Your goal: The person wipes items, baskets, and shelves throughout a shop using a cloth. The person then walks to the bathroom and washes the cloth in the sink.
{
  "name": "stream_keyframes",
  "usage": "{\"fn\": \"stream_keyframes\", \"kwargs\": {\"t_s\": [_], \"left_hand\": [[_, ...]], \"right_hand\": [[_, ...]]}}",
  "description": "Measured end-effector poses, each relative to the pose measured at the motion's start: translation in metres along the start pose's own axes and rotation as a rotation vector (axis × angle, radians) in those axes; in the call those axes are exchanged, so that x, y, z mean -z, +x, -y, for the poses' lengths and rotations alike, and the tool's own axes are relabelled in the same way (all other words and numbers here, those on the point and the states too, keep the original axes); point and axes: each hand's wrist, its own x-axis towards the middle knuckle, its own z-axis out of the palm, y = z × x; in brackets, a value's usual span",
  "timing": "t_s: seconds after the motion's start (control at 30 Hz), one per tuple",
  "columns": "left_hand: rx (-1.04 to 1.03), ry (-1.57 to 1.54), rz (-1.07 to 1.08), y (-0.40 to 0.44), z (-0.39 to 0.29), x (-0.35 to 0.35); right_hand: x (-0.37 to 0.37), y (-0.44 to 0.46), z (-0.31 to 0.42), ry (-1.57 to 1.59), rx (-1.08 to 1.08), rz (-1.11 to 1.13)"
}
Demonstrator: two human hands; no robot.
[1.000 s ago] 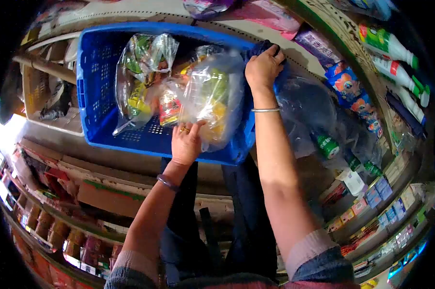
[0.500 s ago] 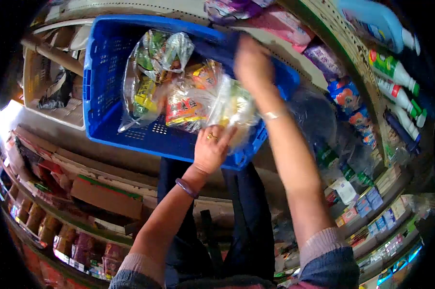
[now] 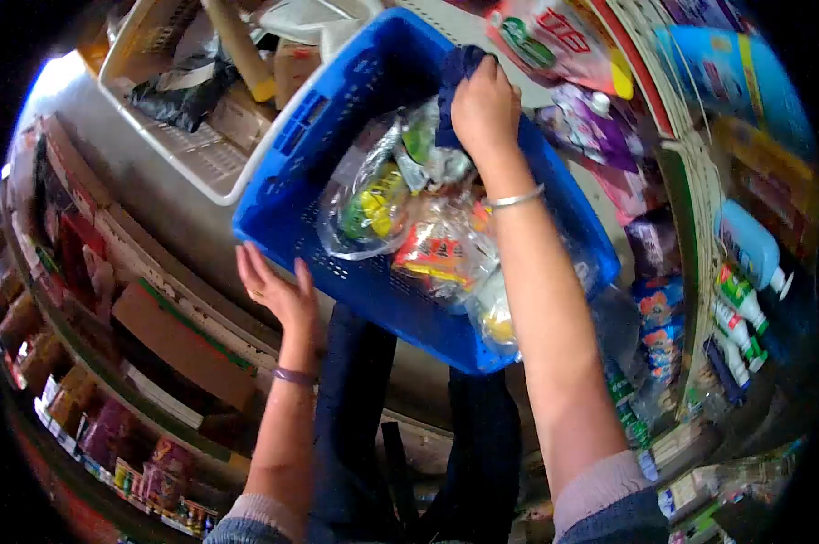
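A blue plastic basket (image 3: 396, 326) sits at an angle before me. Bagged goods lie inside it: a clear bag with yellow and green packs (image 3: 370, 204), a red-and-yellow packet (image 3: 430, 252) and a clear bag with pale yellow contents (image 3: 496, 313), partly behind my right forearm. My right hand (image 3: 487, 107) is closed around a dark blue cloth (image 3: 453, 82) above the basket's far side. At the near left corner, my left hand (image 3: 285, 295) is open with its fingers spread, close to the rim; contact with it is unclear.
A white crate (image 3: 214, 177) holding a black bag and cartons stands at the left. On the right are shelves with detergent pouches (image 3: 564, 45) and bottles (image 3: 750, 245). Below left, a shelf carries a cardboard box (image 3: 183, 349).
My left hand has left the bagged goods and moved left to the basket's corner. My right hand remains near the far side with the cloth. The basket appears turned clockwise as the view shifted.
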Motion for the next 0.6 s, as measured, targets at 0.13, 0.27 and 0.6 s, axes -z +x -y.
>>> {"fn": "stream_keyframes", "kwargs": {"t_s": [0.13,0.27,0.6], "left_hand": [[0.285,-0.217,-0.082,0.058,0.044,-0.032],[0.401,-0.191,-0.134,0.074,0.035,-0.057],[0.437,-0.132,-0.123,0.078,0.025,-0.054]], "right_hand": [[-0.034,0.05,0.049,0.137,0.057,0.004],[-0.059,0.047,0.086,0.083,0.294,-0.143],[-0.024,0.006,0.099,-0.041,0.802,0.183]]}}
